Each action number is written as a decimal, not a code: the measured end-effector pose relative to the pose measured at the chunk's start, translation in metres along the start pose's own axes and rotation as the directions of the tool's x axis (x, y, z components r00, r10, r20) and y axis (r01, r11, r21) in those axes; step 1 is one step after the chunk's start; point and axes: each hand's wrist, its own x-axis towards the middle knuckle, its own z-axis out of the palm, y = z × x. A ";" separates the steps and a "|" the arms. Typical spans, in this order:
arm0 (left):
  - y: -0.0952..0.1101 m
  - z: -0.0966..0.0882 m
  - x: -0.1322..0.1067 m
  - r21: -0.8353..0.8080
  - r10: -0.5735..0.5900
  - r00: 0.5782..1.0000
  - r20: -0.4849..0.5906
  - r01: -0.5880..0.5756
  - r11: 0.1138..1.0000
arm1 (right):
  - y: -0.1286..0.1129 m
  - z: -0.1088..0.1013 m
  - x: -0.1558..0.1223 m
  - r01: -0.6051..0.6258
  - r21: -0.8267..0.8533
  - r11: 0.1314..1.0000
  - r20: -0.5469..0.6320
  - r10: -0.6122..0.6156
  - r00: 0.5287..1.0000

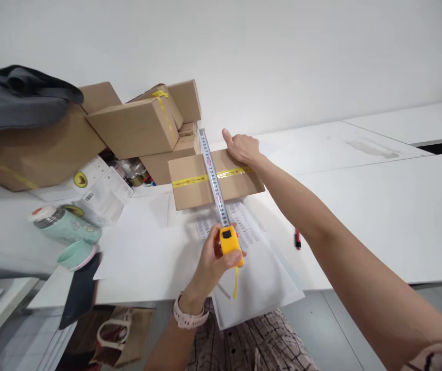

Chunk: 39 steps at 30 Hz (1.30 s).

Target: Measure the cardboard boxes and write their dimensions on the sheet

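The left hand [213, 257] is clamped on a yellow tape case [229, 241], the fingers [205, 247] wrapped round it at the near edge of a box [193, 188]. From the case the blade [212, 172] is drawn across the box top, over its yellow strap, and carried past the far edge. The right hand [244, 147] is laid on the far right corner of the box with the thumb spread. Its fingers are bent over the far edge and hidden, so whether they grip cannot be told.

The box is set flat on the worktop [379, 216], partly on a printed sheet [244, 232]. The step in hand is judged to be measuring across the box top. A true reading would call for the blade to be kept flat and square to the near edge, and it is seen slightly slanted.

To the left, room is closed off by a pile of boxes [136, 126] just behind, and by a bottle [64, 224]. To the right only a pen [297, 239] is found, and the worktop is bare beyond it. The near worktop edge is overhung by the sheet.
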 end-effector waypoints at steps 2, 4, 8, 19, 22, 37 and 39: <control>-0.012 0.005 -0.002 -0.033 -0.037 0.999 0.004 0.037 0.999 | 0.000 0.001 0.003 -0.055 -0.029 0.998 -0.045 0.054 0.998; -0.018 0.007 -0.006 -0.049 -0.069 0.998 0.010 0.069 0.996 | -0.001 0.002 0.005 -0.050 -0.049 0.998 -0.049 0.048 0.998; -0.024 0.010 -0.012 -0.073 -0.096 0.995 0.023 0.098 0.993 | 0.001 0.003 0.008 -0.022 -0.064 0.998 -0.041 0.020 0.999; -0.043 0.017 -0.008 -0.066 -0.146 0.989 0.023 0.147 0.987 | 0.001 0.003 0.009 0.011 -0.135 0.991 -0.019 -0.014 1.000; -0.049 0.015 -0.004 -0.020 -0.148 0.989 0.017 0.148 0.989 | 0.000 0.003 0.008 0.005 -0.143 0.990 -0.023 -0.008 1.000; -0.056 0.005 -0.002 -0.049 -0.160 0.986 0.055 0.163 0.985 | -0.001 0.003 0.004 0.007 -0.128 0.992 -0.034 -0.011 0.999; -0.055 0.004 -0.003 -0.056 -0.159 0.986 0.056 0.162 0.985 | 0.000 0.003 0.005 0.007 -0.124 0.992 -0.031 -0.011 0.999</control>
